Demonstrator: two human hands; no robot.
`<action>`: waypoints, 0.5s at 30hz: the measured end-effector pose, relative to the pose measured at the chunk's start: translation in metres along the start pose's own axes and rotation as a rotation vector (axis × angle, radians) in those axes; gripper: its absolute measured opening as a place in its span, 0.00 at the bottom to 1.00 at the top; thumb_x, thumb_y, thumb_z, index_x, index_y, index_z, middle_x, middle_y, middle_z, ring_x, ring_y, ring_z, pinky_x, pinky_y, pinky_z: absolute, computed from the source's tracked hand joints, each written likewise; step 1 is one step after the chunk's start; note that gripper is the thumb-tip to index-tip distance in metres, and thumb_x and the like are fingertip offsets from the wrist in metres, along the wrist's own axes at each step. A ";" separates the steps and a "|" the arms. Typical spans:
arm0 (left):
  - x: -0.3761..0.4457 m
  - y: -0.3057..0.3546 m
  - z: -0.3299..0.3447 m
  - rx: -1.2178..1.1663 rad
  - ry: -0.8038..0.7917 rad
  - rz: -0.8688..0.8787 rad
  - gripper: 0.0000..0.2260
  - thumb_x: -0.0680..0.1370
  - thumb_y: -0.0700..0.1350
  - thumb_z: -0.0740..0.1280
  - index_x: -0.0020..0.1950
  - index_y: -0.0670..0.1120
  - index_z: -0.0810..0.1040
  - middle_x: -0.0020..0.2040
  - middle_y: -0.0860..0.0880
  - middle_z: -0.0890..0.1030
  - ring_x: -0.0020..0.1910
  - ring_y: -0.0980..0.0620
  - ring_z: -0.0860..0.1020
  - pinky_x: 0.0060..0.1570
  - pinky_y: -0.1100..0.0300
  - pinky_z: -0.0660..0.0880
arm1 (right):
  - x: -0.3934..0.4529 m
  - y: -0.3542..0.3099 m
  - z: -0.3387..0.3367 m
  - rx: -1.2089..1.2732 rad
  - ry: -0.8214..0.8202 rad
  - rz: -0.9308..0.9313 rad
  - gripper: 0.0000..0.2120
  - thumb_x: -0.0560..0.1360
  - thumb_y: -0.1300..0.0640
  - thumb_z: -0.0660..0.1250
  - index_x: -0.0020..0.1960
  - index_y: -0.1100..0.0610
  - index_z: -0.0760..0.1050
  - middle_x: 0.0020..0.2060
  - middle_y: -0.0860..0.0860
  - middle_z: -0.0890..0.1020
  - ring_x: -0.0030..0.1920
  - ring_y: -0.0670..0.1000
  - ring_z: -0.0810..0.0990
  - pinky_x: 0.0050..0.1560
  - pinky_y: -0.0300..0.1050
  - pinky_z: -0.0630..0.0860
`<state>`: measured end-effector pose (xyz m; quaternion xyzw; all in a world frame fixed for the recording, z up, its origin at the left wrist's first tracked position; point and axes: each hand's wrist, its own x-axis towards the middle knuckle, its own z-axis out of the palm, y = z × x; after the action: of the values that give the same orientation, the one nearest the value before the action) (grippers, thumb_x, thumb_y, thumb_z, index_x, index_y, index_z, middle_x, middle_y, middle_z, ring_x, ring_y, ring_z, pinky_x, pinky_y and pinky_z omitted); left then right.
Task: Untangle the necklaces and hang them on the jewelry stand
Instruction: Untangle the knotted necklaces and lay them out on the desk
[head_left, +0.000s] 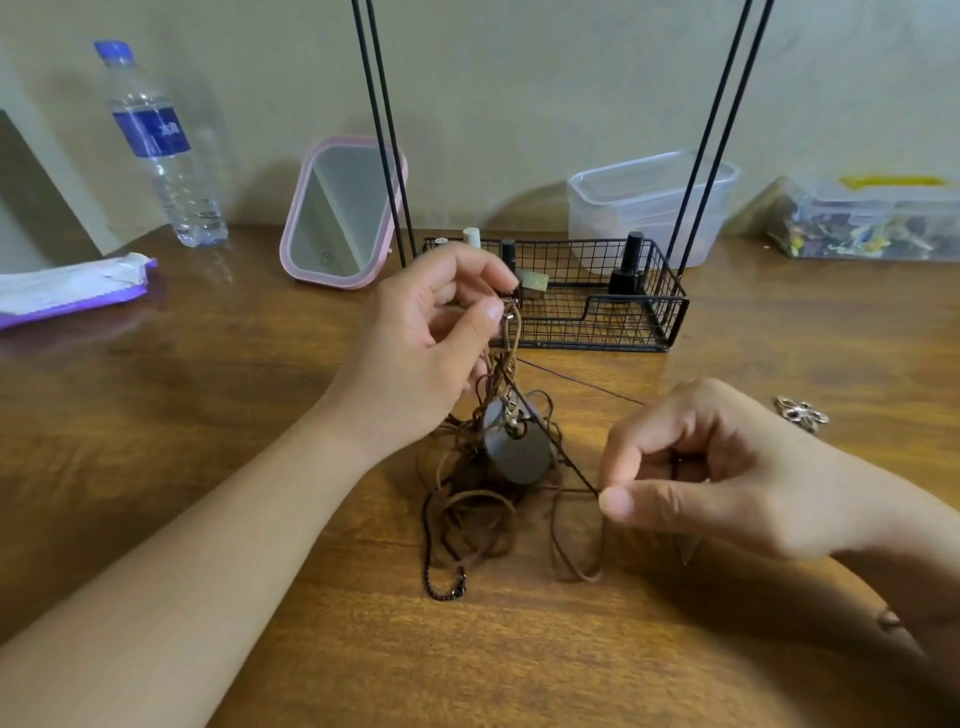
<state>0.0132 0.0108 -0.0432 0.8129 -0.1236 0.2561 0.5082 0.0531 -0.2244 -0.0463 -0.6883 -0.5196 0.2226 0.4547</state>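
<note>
Tightening is the risk: the tangled brown cord necklaces (488, 467) are lifted off the wooden table (260, 415) by the pinching left hand (431, 332), while a thin dark strand (550, 431) is pinched taut by the right hand (717, 467); harder pulling could cinch knots.

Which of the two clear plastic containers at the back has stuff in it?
The lidded container at the far right, with the yellow patch on top, holds colourful small items. The open tub behind the wire basket looks empty.
</note>
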 end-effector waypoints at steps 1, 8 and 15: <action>0.000 0.000 0.000 0.031 -0.002 0.022 0.11 0.80 0.37 0.64 0.53 0.54 0.76 0.40 0.52 0.78 0.36 0.59 0.77 0.36 0.66 0.74 | 0.000 0.000 0.000 -0.011 0.007 0.001 0.16 0.77 0.46 0.69 0.37 0.57 0.80 0.28 0.58 0.75 0.28 0.59 0.69 0.27 0.47 0.64; 0.002 0.002 0.001 -0.145 -0.039 0.003 0.08 0.79 0.38 0.63 0.55 0.48 0.77 0.36 0.52 0.78 0.39 0.56 0.77 0.46 0.64 0.73 | 0.003 0.007 -0.006 -0.340 0.261 0.094 0.22 0.78 0.41 0.62 0.32 0.53 0.78 0.22 0.45 0.72 0.24 0.44 0.70 0.27 0.34 0.65; -0.001 0.010 0.008 -0.390 -0.121 -0.039 0.08 0.79 0.36 0.66 0.56 0.46 0.77 0.37 0.51 0.81 0.35 0.53 0.76 0.37 0.63 0.75 | 0.014 0.008 0.011 -0.135 0.575 -0.021 0.04 0.74 0.52 0.72 0.46 0.52 0.82 0.41 0.45 0.84 0.43 0.43 0.83 0.45 0.33 0.76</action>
<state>0.0098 -0.0012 -0.0386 0.7151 -0.1853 0.1682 0.6527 0.0538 -0.2077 -0.0562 -0.7464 -0.3902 -0.0213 0.5387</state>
